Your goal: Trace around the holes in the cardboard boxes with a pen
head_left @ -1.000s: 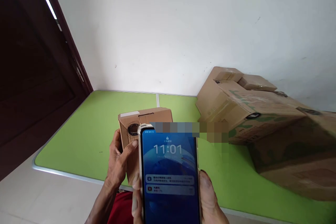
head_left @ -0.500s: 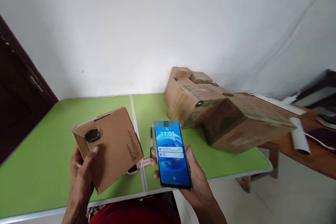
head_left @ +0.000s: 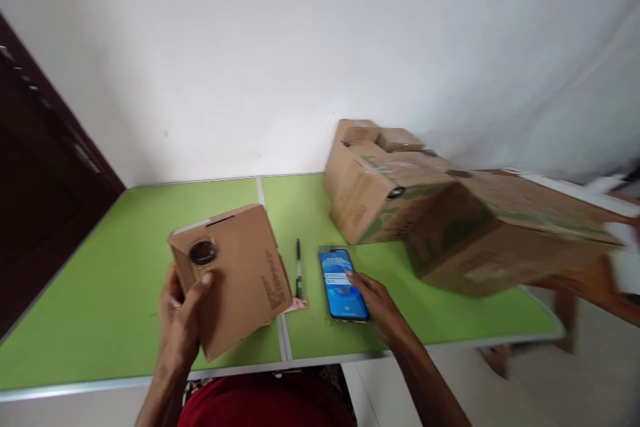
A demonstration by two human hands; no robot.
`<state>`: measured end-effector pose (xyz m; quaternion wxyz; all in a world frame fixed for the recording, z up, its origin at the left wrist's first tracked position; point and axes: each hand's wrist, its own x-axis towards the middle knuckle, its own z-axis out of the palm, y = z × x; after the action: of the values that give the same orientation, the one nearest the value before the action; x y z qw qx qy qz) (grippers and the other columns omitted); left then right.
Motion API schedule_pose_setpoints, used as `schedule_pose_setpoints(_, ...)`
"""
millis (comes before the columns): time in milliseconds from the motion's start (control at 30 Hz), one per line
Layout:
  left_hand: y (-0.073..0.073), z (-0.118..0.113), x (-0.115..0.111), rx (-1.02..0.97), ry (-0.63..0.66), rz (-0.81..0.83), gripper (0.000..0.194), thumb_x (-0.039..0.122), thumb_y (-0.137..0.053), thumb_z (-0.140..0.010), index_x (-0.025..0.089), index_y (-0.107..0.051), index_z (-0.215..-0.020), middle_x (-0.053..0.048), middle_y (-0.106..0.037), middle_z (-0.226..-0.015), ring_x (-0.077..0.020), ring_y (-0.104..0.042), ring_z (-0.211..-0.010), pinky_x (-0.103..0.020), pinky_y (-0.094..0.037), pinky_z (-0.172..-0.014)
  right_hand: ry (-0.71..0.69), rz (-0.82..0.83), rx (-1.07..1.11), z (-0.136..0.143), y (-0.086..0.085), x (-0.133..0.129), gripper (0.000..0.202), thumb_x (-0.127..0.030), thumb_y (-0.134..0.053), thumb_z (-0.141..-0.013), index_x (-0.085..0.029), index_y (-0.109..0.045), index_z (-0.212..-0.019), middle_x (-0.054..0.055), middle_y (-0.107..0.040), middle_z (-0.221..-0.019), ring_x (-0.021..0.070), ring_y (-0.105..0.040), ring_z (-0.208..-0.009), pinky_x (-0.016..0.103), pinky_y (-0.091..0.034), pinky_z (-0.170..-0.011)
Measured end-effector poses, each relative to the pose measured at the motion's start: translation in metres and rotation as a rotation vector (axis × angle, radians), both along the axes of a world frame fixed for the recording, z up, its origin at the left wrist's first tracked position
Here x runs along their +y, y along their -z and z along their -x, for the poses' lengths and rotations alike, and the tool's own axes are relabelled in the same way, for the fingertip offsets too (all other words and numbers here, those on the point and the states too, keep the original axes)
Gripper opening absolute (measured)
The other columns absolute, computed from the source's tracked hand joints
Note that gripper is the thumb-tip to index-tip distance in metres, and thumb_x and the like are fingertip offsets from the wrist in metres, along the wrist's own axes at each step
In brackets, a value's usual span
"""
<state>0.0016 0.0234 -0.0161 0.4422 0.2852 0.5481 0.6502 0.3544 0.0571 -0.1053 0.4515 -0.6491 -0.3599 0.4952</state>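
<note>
My left hand [head_left: 183, 323] grips a small brown cardboard box [head_left: 240, 280], its thumb pressed on the front face below a round dark-edged hole. The box is tilted above the table, with print along its right side. In my right hand [head_left: 373, 300] is a smartphone [head_left: 344, 290] with a lit blue screen, gripped by its right edge with the thumb over the glass. Whether the phone touches the table I cannot tell. Between box and phone lies a dark pen [head_left: 299, 267]. A pink watch strap [head_left: 297, 305] shows partly from behind the box, which hides the rest.
Large taped cardboard boxes [head_left: 385, 187] with green print stand at the right of the green folding table [head_left: 135, 247], smaller ones behind them. A brown wooden table [head_left: 583, 287] is at far right, and a dark door [head_left: 40, 147] at left.
My right hand has moved the phone forward and down, away from my body, and the pen shows fully now. The left hand still holds the box, which covers more of the pink watch.
</note>
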Motion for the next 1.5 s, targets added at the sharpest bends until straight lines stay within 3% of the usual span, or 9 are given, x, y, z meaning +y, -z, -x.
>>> schedule_pose_setpoints(133,-0.003,-0.009,-0.002,0.025,0.072,-0.043,0.082,0.061,-0.103,-0.067,0.020,-0.075,-0.133,-0.014,-0.082,-0.128,-0.0361,-0.079,-0.114,-0.040,-0.068,-0.089,-0.074,0.018,-0.219,-0.007,-0.005,0.000,0.058,-0.081,-0.071,-0.075,-0.024,-0.073,-0.087,0.012,-0.088,-0.099,0.0396,-0.081,-0.104,0.045,-0.061,-0.089)
schedule_pose_setpoints(300,-0.005,-0.017,-0.008,0.028,0.144,-0.094,0.077,0.061,-0.098,-0.078,0.022,-0.071,-0.139,-0.014,-0.080,-0.133,-0.0358,-0.076,-0.118,-0.042,-0.066,-0.095,-0.086,0.077,-0.475,-0.012,-0.009,0.002,0.061,-0.079,-0.064,-0.072,-0.024,-0.076,-0.094,0.019,-0.089,-0.107,0.0459,-0.082,-0.111,0.050,-0.059,-0.091)
schedule_pose_setpoints(733,-0.022,-0.021,-0.012,0.051,0.085,-0.137,0.072,0.061,-0.098,-0.077,0.022,-0.074,-0.133,-0.013,-0.081,-0.129,-0.0344,-0.078,-0.113,-0.040,-0.066,-0.090,-0.097,-0.081,-0.658,-0.008,-0.013,0.003,0.044,-0.075,-0.060,-0.069,-0.032,-0.069,-0.073,0.014,-0.085,-0.080,0.0432,-0.083,-0.085,0.052,-0.062,-0.078)
schedule_pose_setpoints(833,-0.025,-0.021,-0.004,0.117,0.139,-0.181,0.071,0.060,-0.098,-0.079,0.022,-0.072,-0.134,-0.014,-0.080,-0.131,-0.0333,-0.077,-0.113,-0.039,-0.067,-0.089,-0.034,-0.146,-0.686,-0.004,-0.020,-0.002,0.056,-0.080,-0.061,-0.066,-0.028,-0.072,-0.083,0.023,-0.085,-0.099,0.0516,-0.079,-0.107,0.061,-0.061,-0.094)
schedule_pose_setpoints(933,-0.032,-0.029,0.008,0.147,0.227,-0.252,0.070,0.057,-0.096,-0.085,0.022,-0.069,-0.140,-0.014,-0.077,-0.137,-0.0330,-0.076,-0.118,-0.041,-0.069,-0.092,-0.026,-0.211,-0.625,0.004,-0.038,-0.011,0.073,-0.084,-0.059,-0.080,-0.024,-0.078,-0.116,0.023,-0.082,-0.133,0.0472,-0.075,-0.130,0.057,-0.063,-0.102)
schedule_pose_setpoints(1067,-0.048,-0.063,0.031,0.086,0.460,-0.364,0.071,0.052,-0.094,-0.087,0.023,-0.062,-0.144,-0.016,-0.075,-0.143,-0.0351,-0.075,-0.127,-0.046,-0.069,-0.098,-0.081,-0.339,-0.354,0.014,-0.073,-0.022,0.089,-0.083,-0.068,-0.086,-0.026,-0.064,-0.154,0.017,-0.071,-0.160,0.0410,-0.069,-0.145,0.048,-0.065,-0.106)
schedule_pose_setpoints(1200,-0.049,-0.114,0.055,-0.046,0.758,-0.482,0.077,0.049,-0.093,-0.088,0.024,-0.052,-0.149,-0.017,-0.073,-0.149,-0.0351,-0.073,-0.137,-0.047,-0.066,-0.108,0.067,-0.338,-0.363,0.009,-0.089,-0.029,0.096,-0.083,-0.081,-0.076,-0.022,-0.065,-0.148,0.021,-0.078,-0.145,0.0438,-0.078,-0.125,0.053,-0.065,-0.103)
schedule_pose_setpoints(1333,-0.032,-0.165,0.069,-0.052,0.868,-0.488,0.077,0.052,-0.090,-0.088,0.025,-0.050,-0.148,-0.016,-0.072,-0.151,-0.0331,-0.072,-0.139,-0.046,-0.062,-0.116,0.291,-0.387,-0.400,-0.022,-0.077,-0.029,0.090,-0.078,-0.083,-0.078,-0.021,-0.068,-0.145,0.020,-0.081,-0.139,0.0436,-0.077,-0.127,0.054,-0.065,-0.104)
schedule_pose_setpoints(1500,0.002,-0.225,0.060,0.078,0.804,-0.407,0.077,0.040,-0.095,-0.077,0.025,-0.048,-0.136,-0.018,-0.072,-0.142,-0.0356,-0.072,-0.130,-0.051,-0.063,-0.109,0.411,-0.493,-0.400,-0.065,-0.050,-0.015,0.098,-0.082,-0.079,-0.081,-0.017,-0.067,-0.153,0.026,-0.067,-0.161,0.0456,-0.062,-0.151,0.063,-0.055,-0.121)
